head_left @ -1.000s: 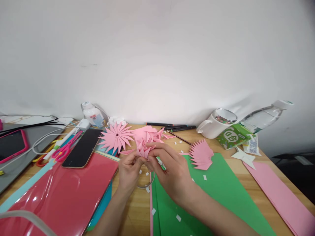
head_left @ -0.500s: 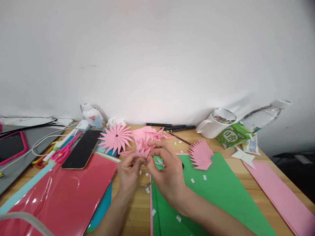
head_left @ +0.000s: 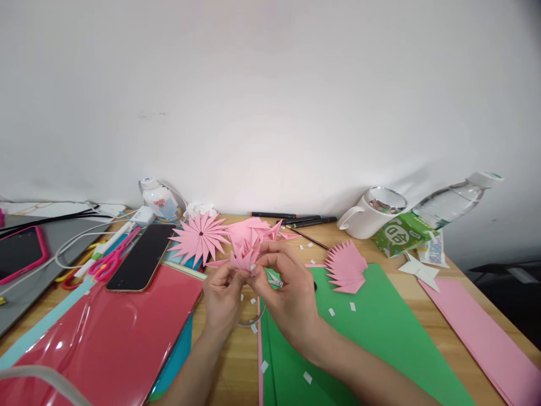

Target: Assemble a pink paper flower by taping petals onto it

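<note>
Between my two hands is a small folded pink paper flower [head_left: 244, 255] with several pointed petals standing up. My left hand [head_left: 222, 296] pinches its lower left side, and my right hand [head_left: 289, 293] closes thumb and fingers on its right side. The fingertips hide the flower's base. Behind it lie a pink pleated paper star [head_left: 200, 233] and more folded pink paper [head_left: 249, 230]. Right of my hands, a pink paper fan [head_left: 346, 267] with a spiky edge rests on the green paper [head_left: 372, 332]. Small scissors [head_left: 275, 279] show partly beyond my right fingers.
At left lie a phone [head_left: 141, 259], pink-handled scissors [head_left: 110, 264] and red paper in a clear sleeve [head_left: 122, 332]. Black markers [head_left: 300, 219], a white mug [head_left: 372, 214], a green packet [head_left: 399, 234] and a tilted water bottle [head_left: 452, 200] stand along the back. Pink strips [head_left: 482, 332] lie right.
The pink flower has turned slightly in my fingers, so its petals now point more upright. Both hands keep nearly the same place and grip.
</note>
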`<action>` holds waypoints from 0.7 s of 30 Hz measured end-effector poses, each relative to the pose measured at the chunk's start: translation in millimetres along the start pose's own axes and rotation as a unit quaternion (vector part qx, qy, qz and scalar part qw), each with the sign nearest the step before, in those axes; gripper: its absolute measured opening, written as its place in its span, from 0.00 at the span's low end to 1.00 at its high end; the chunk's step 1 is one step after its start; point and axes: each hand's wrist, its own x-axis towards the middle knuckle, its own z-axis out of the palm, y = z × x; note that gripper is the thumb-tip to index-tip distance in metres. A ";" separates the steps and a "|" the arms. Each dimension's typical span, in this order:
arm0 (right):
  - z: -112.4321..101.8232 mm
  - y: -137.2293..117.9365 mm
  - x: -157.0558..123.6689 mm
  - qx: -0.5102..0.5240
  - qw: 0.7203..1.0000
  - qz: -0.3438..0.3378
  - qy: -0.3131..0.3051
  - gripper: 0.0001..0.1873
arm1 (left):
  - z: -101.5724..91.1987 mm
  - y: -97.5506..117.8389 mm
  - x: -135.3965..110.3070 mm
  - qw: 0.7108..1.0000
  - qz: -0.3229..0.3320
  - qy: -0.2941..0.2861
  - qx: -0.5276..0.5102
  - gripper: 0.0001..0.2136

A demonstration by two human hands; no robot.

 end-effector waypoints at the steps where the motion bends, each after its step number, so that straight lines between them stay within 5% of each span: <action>1: -0.3 1.2 1.1 0.013 1.000 0.007 -0.004 0.07 | 2.3 2.7 0.3 1.000 0.000 -0.001 -0.022 0.10; 7: -18.4 -2.6 14.5 0.123 0.992 -0.018 -0.015 0.04 | 9.6 15.7 2.5 0.994 -0.053 -0.027 -0.094 0.15; 10: -34.9 -11.9 21.9 0.239 0.966 0.027 -0.089 0.06 | 9.2 18.0 3.6 0.990 -0.084 -0.015 -0.109 0.16; 14: -44.6 -10.8 30.0 0.111 0.967 0.036 -0.227 0.11 | 10.7 20.4 4.1 0.988 -0.098 -0.007 -0.115 0.16; 17: -37.5 4.5 33.0 0.016 0.980 0.095 -0.177 0.08 | 11.3 19.3 3.5 0.988 -0.113 -0.032 -0.098 0.14; 21: -23.8 22.2 31.5 0.112 0.971 0.173 -0.120 0.11 | 8.6 13.0 2.5 0.990 -0.112 -0.067 -0.050 0.12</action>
